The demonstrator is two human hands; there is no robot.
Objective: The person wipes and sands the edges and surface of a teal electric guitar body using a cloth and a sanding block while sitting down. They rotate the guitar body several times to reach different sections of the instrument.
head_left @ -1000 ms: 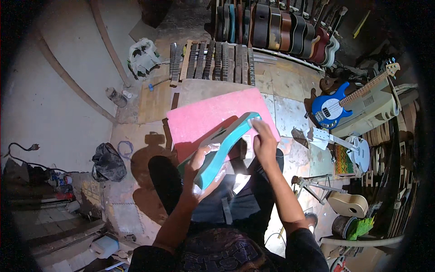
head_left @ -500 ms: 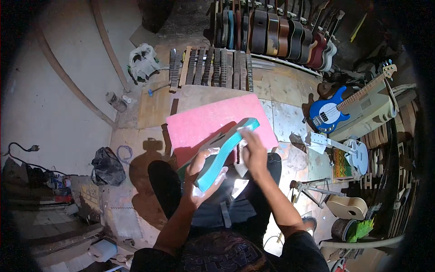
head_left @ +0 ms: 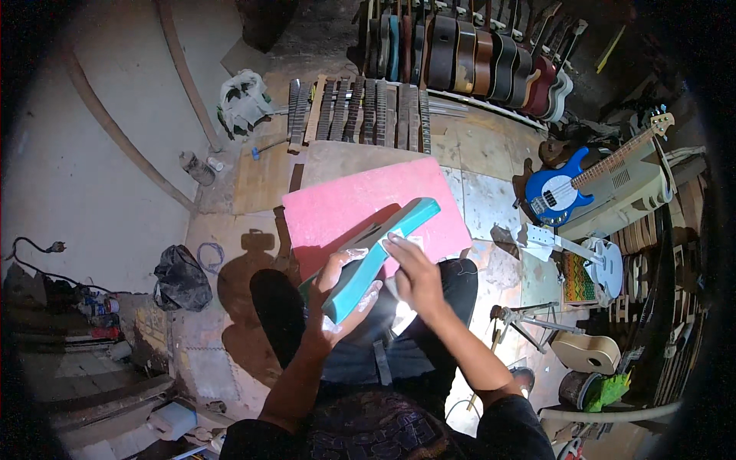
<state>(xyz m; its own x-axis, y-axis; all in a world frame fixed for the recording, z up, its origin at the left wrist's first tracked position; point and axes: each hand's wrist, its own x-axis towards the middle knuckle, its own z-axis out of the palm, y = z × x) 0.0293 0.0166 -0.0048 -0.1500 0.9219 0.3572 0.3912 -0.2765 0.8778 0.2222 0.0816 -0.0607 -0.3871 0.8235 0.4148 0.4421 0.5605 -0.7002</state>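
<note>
head view: a teal guitar body [head_left: 360,276], greyish on its broad face, is held tilted on edge above the lap, in front of a pink board [head_left: 429,184]. its near end is clamped by the left hand [head_left: 327,278], with the thumb laid over the grey face and the other fingers wrapped around the opposite side; the skin is dusted white. the right hand [head_left: 418,282] is bent inward from the wrist, its forearm slanted up from the lower right, and its fingertips are pressed to the teal edge near the middle. something pale is seen at those fingers, but whether it is pinched cannot be told. beyond the pink board, fretted necks [head_left: 369,111] are laid in a row. on the left, a black plastic bag [head_left: 182,280] and a white plastic bag [head_left: 244,100] are seen, their contents hidden. on the right, a green item [head_left: 609,392] is seen against a dark round container [head_left: 576,383].
</note>
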